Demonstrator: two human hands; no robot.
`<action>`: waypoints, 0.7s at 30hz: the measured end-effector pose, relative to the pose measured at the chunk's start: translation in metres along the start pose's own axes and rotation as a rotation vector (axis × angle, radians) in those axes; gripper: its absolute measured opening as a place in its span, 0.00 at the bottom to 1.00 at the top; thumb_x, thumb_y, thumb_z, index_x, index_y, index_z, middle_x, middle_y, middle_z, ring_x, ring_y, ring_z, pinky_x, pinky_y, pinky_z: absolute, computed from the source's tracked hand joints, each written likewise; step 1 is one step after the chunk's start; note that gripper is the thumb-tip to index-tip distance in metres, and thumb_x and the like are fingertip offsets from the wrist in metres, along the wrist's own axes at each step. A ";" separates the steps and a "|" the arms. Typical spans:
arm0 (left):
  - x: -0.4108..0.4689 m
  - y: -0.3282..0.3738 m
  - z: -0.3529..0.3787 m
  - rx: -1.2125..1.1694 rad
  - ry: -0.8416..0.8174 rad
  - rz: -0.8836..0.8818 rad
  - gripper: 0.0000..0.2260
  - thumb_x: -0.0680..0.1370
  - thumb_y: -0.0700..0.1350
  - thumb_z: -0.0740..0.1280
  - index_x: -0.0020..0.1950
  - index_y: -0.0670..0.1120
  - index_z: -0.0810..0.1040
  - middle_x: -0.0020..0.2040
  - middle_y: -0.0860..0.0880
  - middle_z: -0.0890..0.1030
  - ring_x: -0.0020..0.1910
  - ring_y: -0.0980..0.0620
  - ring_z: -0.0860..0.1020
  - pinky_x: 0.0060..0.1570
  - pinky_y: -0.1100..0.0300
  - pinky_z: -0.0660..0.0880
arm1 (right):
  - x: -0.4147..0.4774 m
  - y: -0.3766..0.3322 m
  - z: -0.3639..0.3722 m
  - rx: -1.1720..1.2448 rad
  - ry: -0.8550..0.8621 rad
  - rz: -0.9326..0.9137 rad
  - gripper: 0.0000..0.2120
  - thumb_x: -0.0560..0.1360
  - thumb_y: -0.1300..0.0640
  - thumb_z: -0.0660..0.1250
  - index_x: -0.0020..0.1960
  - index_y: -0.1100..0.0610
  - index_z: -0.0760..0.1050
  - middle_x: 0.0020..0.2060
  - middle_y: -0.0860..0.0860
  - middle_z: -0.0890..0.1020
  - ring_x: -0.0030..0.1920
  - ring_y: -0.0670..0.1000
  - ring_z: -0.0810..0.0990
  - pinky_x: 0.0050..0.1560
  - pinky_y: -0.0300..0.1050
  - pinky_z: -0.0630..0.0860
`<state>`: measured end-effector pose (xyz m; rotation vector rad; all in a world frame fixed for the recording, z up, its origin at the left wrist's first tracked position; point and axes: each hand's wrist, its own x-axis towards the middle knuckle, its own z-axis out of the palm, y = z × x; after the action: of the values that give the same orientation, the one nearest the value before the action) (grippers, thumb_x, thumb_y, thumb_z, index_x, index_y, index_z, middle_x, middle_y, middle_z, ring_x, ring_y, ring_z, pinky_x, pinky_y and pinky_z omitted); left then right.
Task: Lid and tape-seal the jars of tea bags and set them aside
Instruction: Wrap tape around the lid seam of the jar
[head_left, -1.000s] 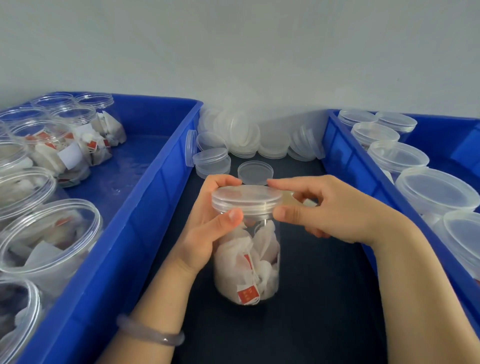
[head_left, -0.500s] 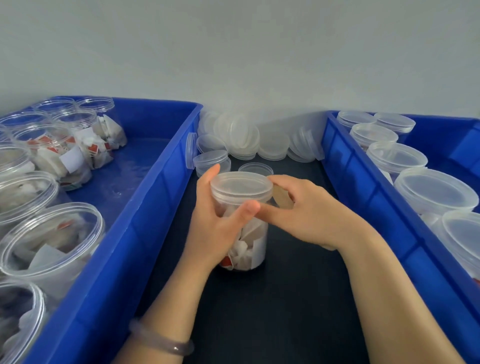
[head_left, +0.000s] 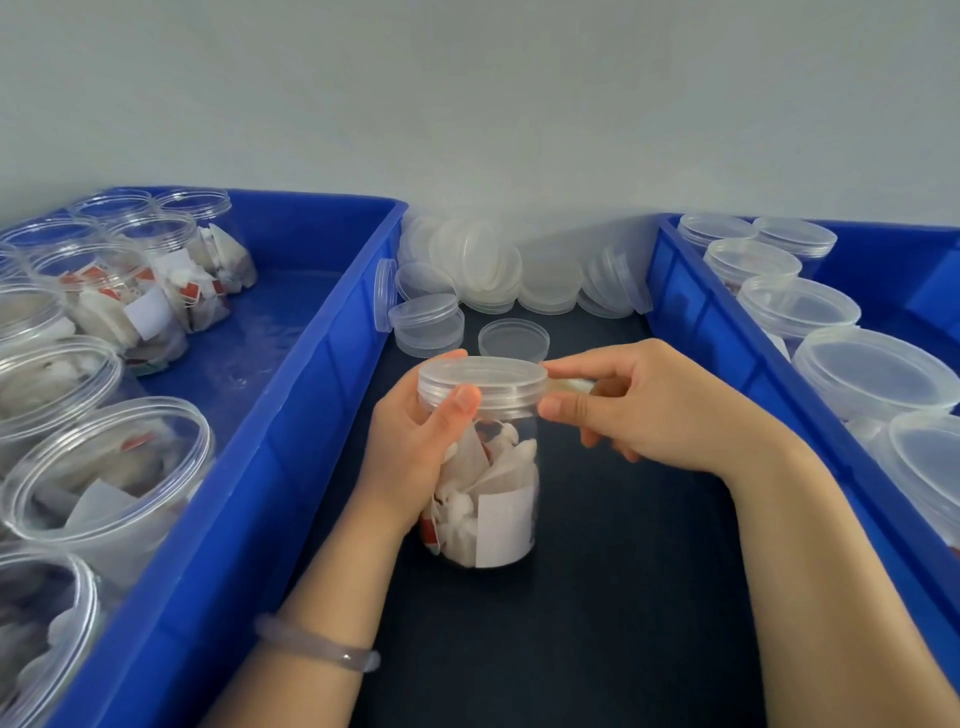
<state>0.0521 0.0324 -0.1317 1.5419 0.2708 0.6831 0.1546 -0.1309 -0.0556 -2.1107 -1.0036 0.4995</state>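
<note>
A clear plastic jar (head_left: 493, 499) full of white tea bags stands upright on the black mat between two blue bins. A clear lid (head_left: 480, 382) sits on its mouth. My left hand (head_left: 415, 447) wraps the jar's left side, thumb pressed on the lid's rim. My right hand (head_left: 644, 410) is at the lid's right edge, index finger and thumb pinching a strip of clear tape (head_left: 569, 387) against the rim. How much of the tape is stuck down I cannot tell.
The left blue bin (head_left: 291, 431) holds several open jars of tea bags (head_left: 104, 467). The right blue bin (head_left: 737, 358) holds several lidded jars (head_left: 872, 374). Loose clear lids (head_left: 483, 270) are piled against the wall behind the jar, one lying flat (head_left: 513, 340) just behind it.
The jar has turned in my left hand, so a white label now faces me. My right hand has slid from the lid's front to its right edge with the tape.
</note>
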 end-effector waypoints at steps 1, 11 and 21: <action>0.000 0.001 0.000 -0.013 -0.025 -0.015 0.34 0.58 0.68 0.71 0.59 0.51 0.76 0.53 0.49 0.83 0.54 0.51 0.81 0.54 0.54 0.78 | 0.001 0.002 0.000 -0.009 0.012 -0.007 0.39 0.53 0.26 0.62 0.62 0.38 0.75 0.29 0.45 0.82 0.24 0.43 0.71 0.33 0.38 0.72; -0.003 0.001 -0.007 -0.078 -0.273 -0.146 0.46 0.52 0.78 0.68 0.63 0.52 0.75 0.55 0.52 0.83 0.56 0.56 0.81 0.49 0.62 0.78 | 0.002 0.004 0.009 0.147 -0.179 -0.056 0.21 0.62 0.30 0.64 0.51 0.35 0.79 0.27 0.43 0.71 0.27 0.42 0.65 0.28 0.35 0.67; 0.006 0.006 -0.002 0.203 -0.014 0.063 0.55 0.53 0.79 0.67 0.67 0.40 0.70 0.59 0.48 0.80 0.58 0.55 0.79 0.57 0.56 0.77 | 0.004 -0.014 0.027 -0.140 0.018 -0.090 0.29 0.67 0.28 0.61 0.66 0.36 0.66 0.42 0.39 0.79 0.35 0.36 0.79 0.32 0.31 0.73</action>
<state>0.0541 0.0369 -0.1250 1.7545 0.2888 0.7110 0.1342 -0.1099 -0.0629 -2.1766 -1.1474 0.3746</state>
